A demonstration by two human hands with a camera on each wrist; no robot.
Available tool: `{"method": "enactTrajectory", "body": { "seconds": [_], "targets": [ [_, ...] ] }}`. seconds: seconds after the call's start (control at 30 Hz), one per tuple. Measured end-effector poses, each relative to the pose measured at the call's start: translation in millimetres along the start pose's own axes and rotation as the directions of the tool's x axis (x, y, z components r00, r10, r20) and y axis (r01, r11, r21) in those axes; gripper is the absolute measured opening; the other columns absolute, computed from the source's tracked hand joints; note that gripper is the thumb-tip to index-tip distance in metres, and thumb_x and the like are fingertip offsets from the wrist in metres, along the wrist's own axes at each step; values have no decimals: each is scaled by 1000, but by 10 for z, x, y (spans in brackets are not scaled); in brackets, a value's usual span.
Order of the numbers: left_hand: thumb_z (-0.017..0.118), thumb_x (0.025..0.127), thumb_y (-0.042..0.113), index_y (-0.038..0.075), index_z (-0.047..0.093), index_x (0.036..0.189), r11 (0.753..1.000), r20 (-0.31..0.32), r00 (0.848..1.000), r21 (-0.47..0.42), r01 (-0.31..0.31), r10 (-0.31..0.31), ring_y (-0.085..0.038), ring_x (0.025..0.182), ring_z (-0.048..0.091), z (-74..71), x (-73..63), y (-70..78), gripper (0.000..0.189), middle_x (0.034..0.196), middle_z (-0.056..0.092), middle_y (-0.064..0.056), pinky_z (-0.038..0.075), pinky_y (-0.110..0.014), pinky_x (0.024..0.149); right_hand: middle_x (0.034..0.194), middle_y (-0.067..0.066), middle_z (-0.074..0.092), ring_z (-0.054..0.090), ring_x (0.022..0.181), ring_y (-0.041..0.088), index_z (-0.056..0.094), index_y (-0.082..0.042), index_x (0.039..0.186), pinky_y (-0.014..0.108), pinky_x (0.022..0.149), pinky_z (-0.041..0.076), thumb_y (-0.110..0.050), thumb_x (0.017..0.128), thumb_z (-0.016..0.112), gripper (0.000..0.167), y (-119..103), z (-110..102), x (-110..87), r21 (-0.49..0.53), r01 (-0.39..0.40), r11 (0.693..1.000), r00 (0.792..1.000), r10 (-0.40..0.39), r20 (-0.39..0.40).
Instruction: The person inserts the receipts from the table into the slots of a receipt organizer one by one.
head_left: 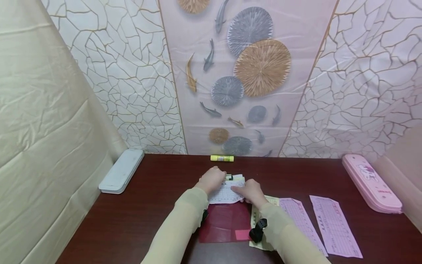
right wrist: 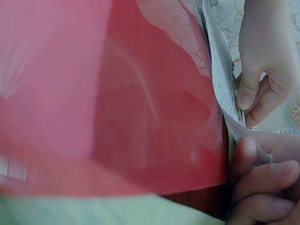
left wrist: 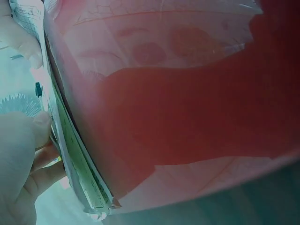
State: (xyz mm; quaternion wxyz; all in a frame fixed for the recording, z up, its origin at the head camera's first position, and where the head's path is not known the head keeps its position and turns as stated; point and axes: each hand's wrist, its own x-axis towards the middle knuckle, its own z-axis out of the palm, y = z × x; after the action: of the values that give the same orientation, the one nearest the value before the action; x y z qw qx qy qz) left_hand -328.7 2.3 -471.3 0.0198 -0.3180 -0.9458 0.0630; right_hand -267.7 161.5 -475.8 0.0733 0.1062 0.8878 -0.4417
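White printed sheets (head_left: 227,192) stand at the far end of a see-through red folder (head_left: 221,220), which has a pink label near its front corner. My left hand (head_left: 212,180) pinches the sheets' upper left edge, thumb on one face and fingers behind, as the left wrist view shows. On the opposite side, my right hand (head_left: 251,191) grips the edge, its thumb lying over the white paper. Between the hands, a small black clip-like piece (head_left: 230,178) shows at the top. Green-edged paper (left wrist: 79,159) lies within the stack in the left wrist view.
Beside my right forearm lie a yellowish printed sheet (head_left: 271,200) and two purple ones, including a purple sheet (head_left: 336,227). A yellow glue stick (head_left: 222,158) lies at the back. A white case (head_left: 122,171) is at left, a pink pencil case (head_left: 372,183) at right.
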Motion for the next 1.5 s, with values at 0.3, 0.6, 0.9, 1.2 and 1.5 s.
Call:
{"method": "enactTrajectory", "body": {
  "seconds": [0.3, 0.6, 0.9, 1.2, 1.5],
  "targets": [
    [52, 96, 7, 15, 70, 104, 1000, -32, 999, -19, -8, 8, -18, 95, 64, -40, -15, 2, 21, 92, 71, -1, 51, -29, 90, 39, 2, 50, 39, 29, 7, 60, -7, 58, 19, 33, 33, -34, 80, 75, 38, -7, -25, 37, 8, 2, 1000, 1000, -2, 19],
    [54, 95, 5, 15, 71, 97, 999, -44, 999, -37, -3, 2, -18, 89, 63, -47, -10, 5, 20, 87, 69, -1, 52, -30, 85, 42, 3, 52, 40, 31, 9, 62, -4, 64, 20, 34, 33, -35, 82, 72, 37, -24, -28, 36, 5, -39, 999, 999, 39, 22],
    [53, 95, 5, 15, 71, 96, 999, -76, 997, -10, -32, 31, -17, 87, 64, 4, 1, -22, 20, 86, 69, 0, 53, -28, 82, 40, 2, 51, 40, 31, 9, 63, -3, 66, 20, 34, 33, -37, 84, 70, 39, -64, -10, 43, -12, -52, 999, 999, 52, 3],
    [50, 95, 4, 16, 71, 97, 999, -93, 995, -10, -44, 43, -18, 90, 64, 41, 3, -51, 24, 89, 70, 0, 53, -28, 83, 38, 1, 50, 40, 30, 10, 63, -3, 59, 22, 35, 34, -39, 84, 69, 44, -101, 15, 32, -45, -54, 998, 998, 53, -27],
    [48, 97, 5, 16, 70, 103, 999, -52, 999, -42, -10, 8, -18, 94, 62, 26, -11, -16, 25, 91, 69, -1, 53, -28, 80, 40, 2, 50, 42, 32, 11, 63, -5, 59, 22, 35, 35, -40, 84, 67, 43, -89, 26, 12, -58, -61, 996, 998, 59, -39]
  ]
}}
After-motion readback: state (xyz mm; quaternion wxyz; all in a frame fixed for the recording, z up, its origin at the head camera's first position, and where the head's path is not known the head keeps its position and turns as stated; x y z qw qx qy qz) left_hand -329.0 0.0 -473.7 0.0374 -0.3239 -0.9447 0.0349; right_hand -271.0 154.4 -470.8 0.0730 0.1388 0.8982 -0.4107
